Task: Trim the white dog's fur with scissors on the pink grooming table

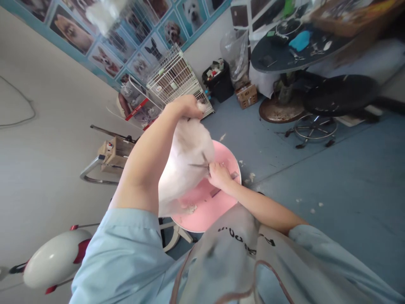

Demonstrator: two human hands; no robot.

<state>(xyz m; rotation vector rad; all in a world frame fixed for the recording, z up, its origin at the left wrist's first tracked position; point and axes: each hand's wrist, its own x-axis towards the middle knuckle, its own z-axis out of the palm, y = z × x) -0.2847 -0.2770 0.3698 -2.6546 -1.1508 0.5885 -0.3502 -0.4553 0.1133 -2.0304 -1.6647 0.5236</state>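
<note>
A white fluffy dog (186, 156) stands on a round pink table (218, 202). My left hand (189, 106) is closed at the dog's head end, with a tuft of white fur showing beside the fingers. Low against the dog's fur, on its right side, my right hand (219, 175) grips a pair of scissors (202, 163). The scissor blades are parted and point left across the white coat. A flat comb-like item (216, 192) lies on the pink top near my right wrist.
A wire cage (174, 78), a black bin (218, 82) and a cardboard box (247, 95) stand beyond the table. At the right are a dark round table (268, 55) with tools and a black stool (341, 95). A white dryer (57, 258) is at lower left.
</note>
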